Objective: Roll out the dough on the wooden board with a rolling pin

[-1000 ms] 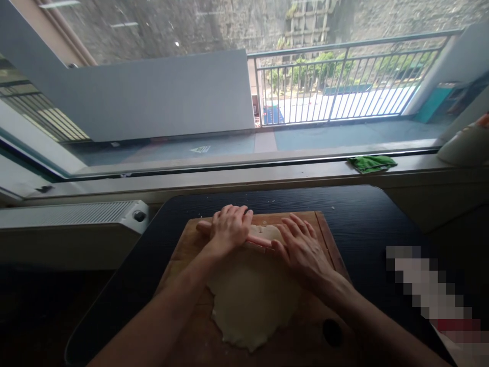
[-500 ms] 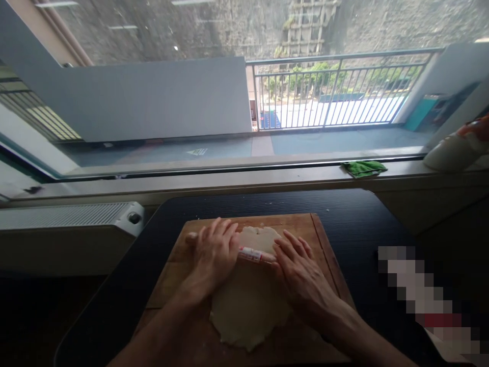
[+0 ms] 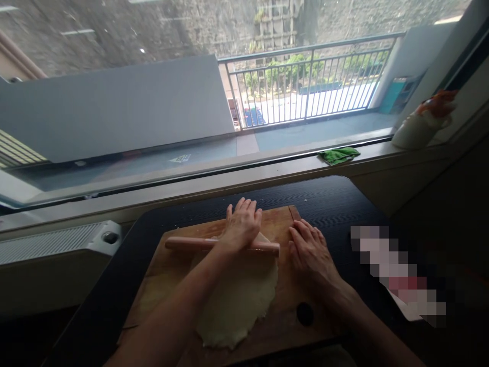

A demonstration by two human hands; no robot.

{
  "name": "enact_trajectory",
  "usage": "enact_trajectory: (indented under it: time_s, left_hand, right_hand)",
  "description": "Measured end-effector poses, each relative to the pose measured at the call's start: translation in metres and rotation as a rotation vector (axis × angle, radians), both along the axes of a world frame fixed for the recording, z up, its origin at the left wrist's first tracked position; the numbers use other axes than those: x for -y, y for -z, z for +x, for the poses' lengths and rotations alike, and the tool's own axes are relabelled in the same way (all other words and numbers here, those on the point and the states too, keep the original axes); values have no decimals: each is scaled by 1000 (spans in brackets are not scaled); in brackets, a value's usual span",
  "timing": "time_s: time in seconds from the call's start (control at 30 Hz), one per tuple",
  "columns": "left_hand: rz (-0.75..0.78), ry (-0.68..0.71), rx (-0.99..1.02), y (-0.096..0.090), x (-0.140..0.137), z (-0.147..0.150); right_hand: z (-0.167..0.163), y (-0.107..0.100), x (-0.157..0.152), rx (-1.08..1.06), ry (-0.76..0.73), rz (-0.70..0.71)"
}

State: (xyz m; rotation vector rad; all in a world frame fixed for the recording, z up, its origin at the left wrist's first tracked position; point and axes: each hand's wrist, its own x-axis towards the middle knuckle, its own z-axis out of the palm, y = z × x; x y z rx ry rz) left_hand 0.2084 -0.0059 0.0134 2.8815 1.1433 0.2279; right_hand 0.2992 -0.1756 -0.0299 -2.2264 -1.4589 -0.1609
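L hand (image 3: pixel 242 224) bare, slim build, narrow fingers w/ rounded tips, back looks fairly smooth. L f'arm (image 3: pixel 183 300) also bare, wrist down to bottom edge of view, slender at wrist, wider twd elbow, lower part in shade. R hand (image 3: pixel 310 252) bare too, approx. same build, long thin fingers, knuckles & faint ridges on the back. R f'arm (image 3: pixel 369 316) bare, tapers to wrist, v. dim lower down. Nail detail n/c, too small.

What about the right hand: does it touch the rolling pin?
No, the right hand is at the board edge, apart from the rolling pin.
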Motion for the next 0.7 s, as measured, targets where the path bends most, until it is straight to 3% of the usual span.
enact_trajectory:
  time_s: [0.1, 0.3, 0.37, 0.47, 0.63, 0.7]
  left_hand:
    - [26, 31, -9, 0, -3, 0]
    - [68, 206, -73, 6, 65, -97]
    - [84, 243, -99, 5, 75, -111]
    - [49, 210, -122, 3, 57, -87]
    - [-13, -21, -91, 0, -11, 2]
    - [2, -35, -71, -1, -18, 13]
  right_hand:
    - [0, 9, 1, 10, -5, 2]
    - [3, 12, 5, -25, -41, 7]
    - [4, 12, 4, -33, -48, 2]
    - [3, 12, 4, -34, -50, -5]
    - [3, 12, 6, -20, -45, 19]
    - [3, 11, 7, -17, -39, 29]
